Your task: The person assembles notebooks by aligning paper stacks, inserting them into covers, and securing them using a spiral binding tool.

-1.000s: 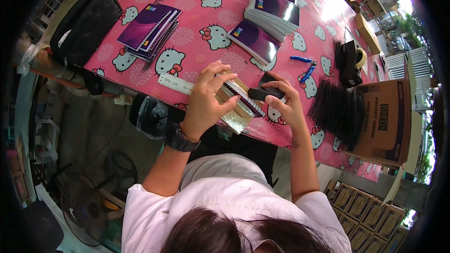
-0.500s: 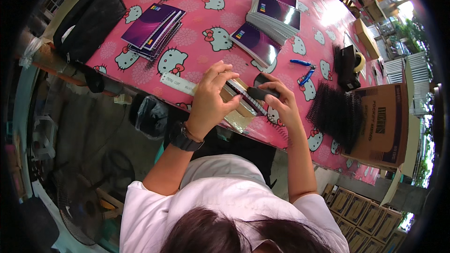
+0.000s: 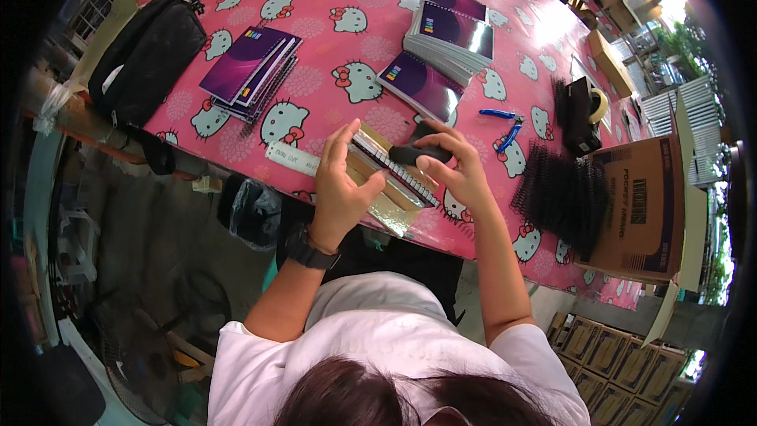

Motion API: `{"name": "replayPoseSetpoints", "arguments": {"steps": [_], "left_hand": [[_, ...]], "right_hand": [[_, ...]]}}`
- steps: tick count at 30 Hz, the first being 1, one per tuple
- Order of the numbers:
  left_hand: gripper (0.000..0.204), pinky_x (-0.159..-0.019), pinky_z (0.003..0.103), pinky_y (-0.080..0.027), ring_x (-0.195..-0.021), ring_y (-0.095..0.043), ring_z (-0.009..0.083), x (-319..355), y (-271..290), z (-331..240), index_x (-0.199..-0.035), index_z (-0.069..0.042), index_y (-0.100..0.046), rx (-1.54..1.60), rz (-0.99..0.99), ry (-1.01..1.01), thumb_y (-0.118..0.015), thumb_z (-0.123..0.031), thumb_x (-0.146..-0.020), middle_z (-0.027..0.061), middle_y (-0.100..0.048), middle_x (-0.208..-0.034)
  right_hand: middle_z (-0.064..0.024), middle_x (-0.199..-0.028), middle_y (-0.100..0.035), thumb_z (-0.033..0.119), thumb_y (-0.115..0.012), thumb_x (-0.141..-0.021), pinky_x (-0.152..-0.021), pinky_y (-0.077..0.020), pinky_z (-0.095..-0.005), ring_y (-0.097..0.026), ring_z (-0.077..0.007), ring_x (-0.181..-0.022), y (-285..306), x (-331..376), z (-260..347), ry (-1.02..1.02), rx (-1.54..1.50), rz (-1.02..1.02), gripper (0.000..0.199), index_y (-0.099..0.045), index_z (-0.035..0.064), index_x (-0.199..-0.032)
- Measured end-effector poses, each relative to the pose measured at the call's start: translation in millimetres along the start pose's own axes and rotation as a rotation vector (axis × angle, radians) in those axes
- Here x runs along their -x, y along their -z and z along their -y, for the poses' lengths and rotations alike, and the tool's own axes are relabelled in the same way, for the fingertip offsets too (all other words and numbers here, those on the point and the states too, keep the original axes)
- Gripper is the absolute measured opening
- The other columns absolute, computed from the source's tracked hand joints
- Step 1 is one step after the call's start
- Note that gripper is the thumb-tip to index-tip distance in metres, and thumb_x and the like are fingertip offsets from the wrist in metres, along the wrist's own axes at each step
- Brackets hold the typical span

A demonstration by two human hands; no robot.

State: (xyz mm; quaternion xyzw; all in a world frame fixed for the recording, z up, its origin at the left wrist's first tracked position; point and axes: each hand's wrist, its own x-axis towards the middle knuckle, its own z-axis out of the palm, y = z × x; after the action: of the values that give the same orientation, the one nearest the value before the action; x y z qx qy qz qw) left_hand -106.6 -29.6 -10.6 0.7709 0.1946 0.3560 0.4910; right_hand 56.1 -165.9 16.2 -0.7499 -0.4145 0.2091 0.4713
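My left hand (image 3: 341, 193) steadies a small spiral notebook (image 3: 406, 181) on its edge, fingers along one side and thumb on the other. The notebook's row of binding holes and coil faces up, by a brown cardboard piece (image 3: 364, 164) near the table's front edge. My right hand (image 3: 457, 167) is closed round a dark, curved, smooth-looking object (image 3: 420, 142), its exact kind unclear, held against the far part of the notebook's spine. A white marked strip (image 3: 290, 156) lies left of my left hand. Beyond my right hand rest blue-handled pliers (image 3: 509, 126).
Purple notebooks (image 3: 248, 63) are stacked at the left, with more notebooks (image 3: 453, 35) at the back. A black bag (image 3: 150, 59) occupies the left edge. Black spiral coils (image 3: 561, 201), a tape dispenser (image 3: 585, 114) and a cardboard box (image 3: 639, 205) stand at the right.
My right hand and the dark object have shifted left along the notebook's spine. My left hand has moved slightly lower. The whole view has tilted a little.
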Motion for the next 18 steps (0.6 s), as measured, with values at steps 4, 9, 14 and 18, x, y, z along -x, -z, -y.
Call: {"name": "replayPoseSetpoints", "arguments": {"steps": [4,9,14,18], "left_hand": [[0.053,-0.097,0.039,-0.043,-0.115,-0.055,0.0323,-0.5,0.6,7.4,-0.129,-0.001,-0.054,0.002,-0.037,-0.001,-0.066,-0.005,-0.078,0.0182,-0.056,-0.123],[0.047,-0.095,0.038,-0.045,-0.111,-0.057,0.0307,-2.5,-2.0,4.9,-0.125,-0.003,-0.058,0.008,-0.071,-0.005,-0.065,-0.005,-0.079,0.0169,-0.059,-0.119],[0.044,-0.094,0.037,-0.046,-0.110,-0.059,0.0293,-4.6,3.9,7.4,-0.123,-0.003,-0.060,0.058,-0.059,-0.003,-0.067,-0.005,-0.079,0.0154,-0.061,-0.117],[0.042,-0.095,0.036,-0.046,-0.110,-0.059,0.0283,-4.4,1.6,9.8,-0.120,-0.003,-0.061,0.056,-0.056,-0.021,-0.067,-0.005,-0.079,0.0144,-0.062,-0.118]], "right_hand": [[-0.0223,-0.134,-0.052,0.039,-0.078,-0.072,-0.104,-0.0349,-0.0407,-0.047,-0.0317,-0.125,1.4,2.8,8.4,0.208,-0.525,0.218,0.047,-0.070,0.0031,-0.102],[-0.0212,-0.136,-0.050,0.036,-0.076,-0.074,-0.105,-0.0342,-0.0399,-0.047,-0.0303,-0.126,1.0,-11.9,-5.8,0.059,-0.162,0.021,0.047,-0.069,0.0000,-0.102],[-0.0212,-0.133,-0.053,0.037,-0.076,-0.074,-0.105,-0.0339,-0.0396,-0.048,-0.0296,-0.125,-14.3,-12.5,3.7,0.058,-0.336,0.150,0.047,-0.069,0.0002,-0.102],[-0.0204,-0.133,-0.054,0.039,-0.076,-0.075,-0.105,-0.0335,-0.0397,-0.048,-0.0286,-0.125,-12.2,-19.0,-4.5,0.101,-0.362,0.139,0.048,-0.068,0.0020,-0.105]]}}
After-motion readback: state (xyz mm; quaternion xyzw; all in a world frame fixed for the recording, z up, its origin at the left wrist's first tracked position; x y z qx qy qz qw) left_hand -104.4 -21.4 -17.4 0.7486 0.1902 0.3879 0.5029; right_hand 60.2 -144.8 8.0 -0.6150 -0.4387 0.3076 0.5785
